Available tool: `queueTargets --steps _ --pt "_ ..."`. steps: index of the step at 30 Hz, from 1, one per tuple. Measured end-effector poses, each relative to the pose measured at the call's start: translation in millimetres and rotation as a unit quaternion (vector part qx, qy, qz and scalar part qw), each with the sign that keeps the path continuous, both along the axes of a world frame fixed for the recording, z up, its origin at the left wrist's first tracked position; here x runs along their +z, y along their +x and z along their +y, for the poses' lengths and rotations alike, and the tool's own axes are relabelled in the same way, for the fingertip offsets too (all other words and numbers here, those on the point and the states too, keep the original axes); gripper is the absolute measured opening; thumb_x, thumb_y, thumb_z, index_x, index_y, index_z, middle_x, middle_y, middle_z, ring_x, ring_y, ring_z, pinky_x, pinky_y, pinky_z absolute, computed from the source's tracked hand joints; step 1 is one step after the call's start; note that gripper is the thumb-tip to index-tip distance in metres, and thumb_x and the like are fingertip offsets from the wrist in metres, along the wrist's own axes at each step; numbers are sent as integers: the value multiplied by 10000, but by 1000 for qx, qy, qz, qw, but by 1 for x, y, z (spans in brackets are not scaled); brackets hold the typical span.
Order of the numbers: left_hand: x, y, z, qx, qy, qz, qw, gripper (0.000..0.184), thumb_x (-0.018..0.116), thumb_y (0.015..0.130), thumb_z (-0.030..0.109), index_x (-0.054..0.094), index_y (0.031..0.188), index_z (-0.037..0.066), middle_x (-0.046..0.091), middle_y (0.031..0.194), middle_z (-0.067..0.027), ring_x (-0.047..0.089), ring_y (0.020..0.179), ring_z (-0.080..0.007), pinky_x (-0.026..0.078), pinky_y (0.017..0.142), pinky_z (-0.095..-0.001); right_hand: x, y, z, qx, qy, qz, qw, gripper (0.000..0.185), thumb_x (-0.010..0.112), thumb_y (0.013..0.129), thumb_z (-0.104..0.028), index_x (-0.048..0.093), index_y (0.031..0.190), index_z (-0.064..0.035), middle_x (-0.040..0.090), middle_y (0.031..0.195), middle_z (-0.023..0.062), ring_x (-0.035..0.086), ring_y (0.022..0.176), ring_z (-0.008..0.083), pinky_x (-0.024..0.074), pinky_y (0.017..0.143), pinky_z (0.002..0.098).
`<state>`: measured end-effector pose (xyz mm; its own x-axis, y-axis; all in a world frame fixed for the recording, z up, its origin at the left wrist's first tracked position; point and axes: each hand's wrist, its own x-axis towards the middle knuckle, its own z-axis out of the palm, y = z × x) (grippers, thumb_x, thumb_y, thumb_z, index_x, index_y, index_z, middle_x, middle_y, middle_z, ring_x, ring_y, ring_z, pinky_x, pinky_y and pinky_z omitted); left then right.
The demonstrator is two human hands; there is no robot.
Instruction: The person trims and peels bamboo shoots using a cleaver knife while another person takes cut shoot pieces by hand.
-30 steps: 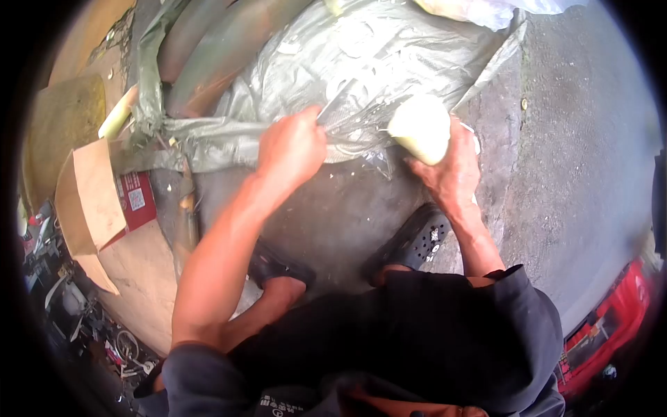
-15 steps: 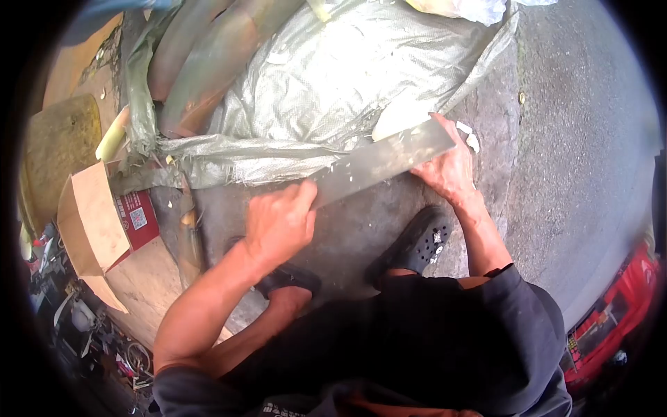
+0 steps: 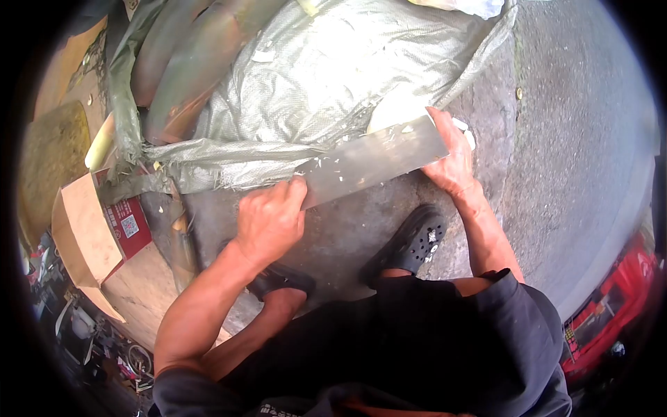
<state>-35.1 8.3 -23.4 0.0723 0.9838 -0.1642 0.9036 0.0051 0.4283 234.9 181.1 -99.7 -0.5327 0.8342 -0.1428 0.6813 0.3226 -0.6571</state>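
My left hand [image 3: 271, 217] is closed around the handle end of a broad cleaver [image 3: 379, 161], whose wide blade slants up to the right, with pale scraps stuck on it. At the blade's far end is my right hand [image 3: 451, 161], its fingers curled and partly hidden by the steel. They appear to grip a white peeled bamboo shoot [image 3: 397, 110], which shows just behind the blade's upper edge. Small white pieces [image 3: 468, 133] lie beside the right hand. Behind the cleaver spreads a pale woven sack [image 3: 278, 104].
Large unpeeled bamboo shoots [image 3: 201, 66] lie on the sack at upper left. An open cardboard box [image 3: 87, 226] stands at left, near a smaller shoot [image 3: 182, 240] on the ground. My black clogs [image 3: 415, 240] are below the blade. A red object [image 3: 615, 306] sits at far right.
The cleaver's flat face has turned more toward my view, and my left hand has shifted slightly left. My right hand stays by the blade's end. The whole view has moved a little.
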Motion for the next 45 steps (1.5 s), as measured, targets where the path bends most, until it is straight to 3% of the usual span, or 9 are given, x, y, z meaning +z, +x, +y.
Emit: queueTargets --steps 8,11,14,16,26,29,34,39,45 --pt "-16 23 22 -13 29 40 999 198 620 784 85 583 971 30 601 676 -90 651 525 -254 517 457 -380 -10 4 2 18 42 9 999 629 851 705 -383 632 1213 -82 676 1030 139 656 941 363 542 795 443" --pt "-22 34 38 -18 55 51 997 168 604 814 103 584 965 31 607 671 -87 651 514 -233 512 439 -368 -6 0 3 80 104 -94 987 548 837 715 -412 674 1131 -95 694 998 118 668 904 349 543 769 430" --pt "-23 44 47 -6 51 45 998 179 621 796 88 572 961 40 609 682 -90 654 533 -254 516 462 -384 -10 3 4 94 177 -48 979 477 820 721 -415 706 1060 -99 707 1001 103 676 868 329 544 744 427" --pt "-21 47 49 14 22 31 999 237 648 743 46 545 956 58 610 711 -101 663 580 -312 530 515 -427 -7 0 4 70 154 -37 985 463 819 722 -399 711 1058 -99 716 986 105 682 858 325 544 733 432" --pt "-21 70 79 25 51 5 998 130 583 834 55 573 960 29 631 664 -126 667 529 -301 524 477 -436 7 -7 -4 -37 -53 -9 998 542 850 685 -386 696 1112 -90 716 1003 140 688 867 346 555 745 443" --pt "-30 75 87 51 48 -5 998 116 578 844 51 588 956 22 638 635 -122 674 536 -305 528 487 -446 -14 4 -7 17 87 -43 995 676 875 639 -407 648 1180 -71 672 1044 151 670 897 354 558 746 447" --pt "-49 54 104 85 -83 -77 990 86 573 897 69 614 964 35 669 630 -151 681 559 -331 510 496 -471 0 -7 -15 2 106 -50 993 800 897 582 -439 592 1201 -34 599 993 142 641 899 354 553 751 444" --pt "-24 31 66 87 3 -116 989 78 625 869 52 565 919 47 641 660 -140 643 584 -388 489 543 -491 4 -9 -13 -4 79 -73 994 825 903 574 -452 593 1227 -55 620 1059 127 645 946 362 550 765 462" --pt "12 16 26 6 -14 -49 999 104 619 809 51 539 876 43 639 655 -130 658 557 -322 516 495 -457 2 -7 -12 -43 -56 -79 994 755 880 619 -419 608 1246 -99 648 1190 156 641 1089 349 539 855 437"
